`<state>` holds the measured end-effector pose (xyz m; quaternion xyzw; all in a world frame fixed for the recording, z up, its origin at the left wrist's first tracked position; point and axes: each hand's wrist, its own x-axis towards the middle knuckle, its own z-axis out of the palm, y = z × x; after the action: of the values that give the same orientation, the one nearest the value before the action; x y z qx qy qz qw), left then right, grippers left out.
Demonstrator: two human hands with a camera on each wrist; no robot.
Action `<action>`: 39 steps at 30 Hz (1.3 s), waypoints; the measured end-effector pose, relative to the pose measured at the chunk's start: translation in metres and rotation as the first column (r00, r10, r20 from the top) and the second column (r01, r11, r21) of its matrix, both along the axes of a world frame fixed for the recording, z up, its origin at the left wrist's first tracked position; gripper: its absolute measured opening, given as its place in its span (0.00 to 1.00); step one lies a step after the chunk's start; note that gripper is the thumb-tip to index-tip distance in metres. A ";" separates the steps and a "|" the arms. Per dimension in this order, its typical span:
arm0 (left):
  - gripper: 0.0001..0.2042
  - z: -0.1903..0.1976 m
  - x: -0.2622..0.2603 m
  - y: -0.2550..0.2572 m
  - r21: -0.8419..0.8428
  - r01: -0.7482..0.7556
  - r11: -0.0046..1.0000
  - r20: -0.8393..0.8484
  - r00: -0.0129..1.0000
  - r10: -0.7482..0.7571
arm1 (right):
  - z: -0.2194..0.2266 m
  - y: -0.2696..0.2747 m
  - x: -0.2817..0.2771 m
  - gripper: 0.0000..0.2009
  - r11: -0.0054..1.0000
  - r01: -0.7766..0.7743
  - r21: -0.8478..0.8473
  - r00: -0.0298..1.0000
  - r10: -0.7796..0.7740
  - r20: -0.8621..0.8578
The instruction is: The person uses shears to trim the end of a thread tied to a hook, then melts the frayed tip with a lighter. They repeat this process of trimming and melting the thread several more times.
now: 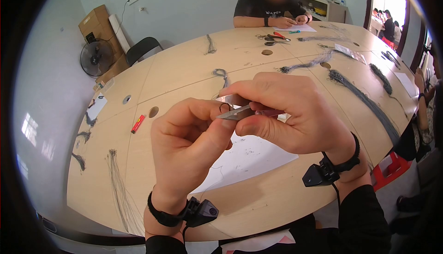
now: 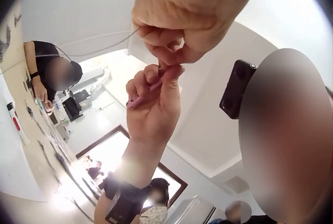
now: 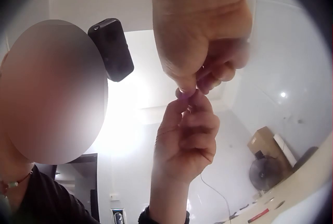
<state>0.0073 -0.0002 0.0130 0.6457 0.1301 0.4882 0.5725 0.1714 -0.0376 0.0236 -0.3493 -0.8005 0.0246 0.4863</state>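
Both hands meet above a white sheet of paper (image 1: 249,155) in the head view. My right hand (image 1: 288,113) pinches a small tool with a pointed silver tip (image 1: 235,113) and a pinkish handle (image 2: 138,101). The tip points left, over the thumb of my left hand (image 1: 189,138). Between my left thumb and forefinger is a small dark hook (image 1: 224,107), partly covered by the fingers. A thin line (image 2: 104,48) trails from my left hand in the left wrist view. Small dark bits lie scattered on the paper.
Bundles of grey line (image 1: 364,101) lie on the right of the table, more loose line (image 1: 117,185) on the left. A red lighter-like item (image 1: 137,124) is near a table hole (image 1: 153,112). Scissors (image 1: 272,39) lie across the table before a seated person (image 1: 270,7).
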 end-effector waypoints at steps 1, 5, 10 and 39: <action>0.04 0.000 0.000 0.000 -0.001 0.001 1.000 -0.010 1.000 -0.001 | 0.000 0.000 0.000 0.10 1.000 -0.009 0.019 1.000 0.009 0.022; 0.04 0.000 -0.002 0.000 0.019 -0.007 1.000 -0.041 0.999 0.007 | -0.001 0.001 0.000 0.11 0.999 -0.001 0.052 0.999 -0.001 0.038; 0.04 -0.001 -0.002 0.000 0.070 -0.014 0.997 -0.052 0.999 0.018 | -0.002 0.002 0.000 0.11 0.997 0.014 0.074 0.999 -0.017 0.039; 0.05 -0.001 0.004 -0.005 0.073 -0.069 0.995 -0.073 0.995 0.075 | -0.001 -0.009 -0.004 0.08 0.983 -0.049 -0.177 0.966 0.002 -0.257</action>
<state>0.0115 -0.0050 0.0123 0.6785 0.1575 0.4880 0.5260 0.1671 -0.0463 0.0230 -0.3759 -0.7298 0.1490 0.5512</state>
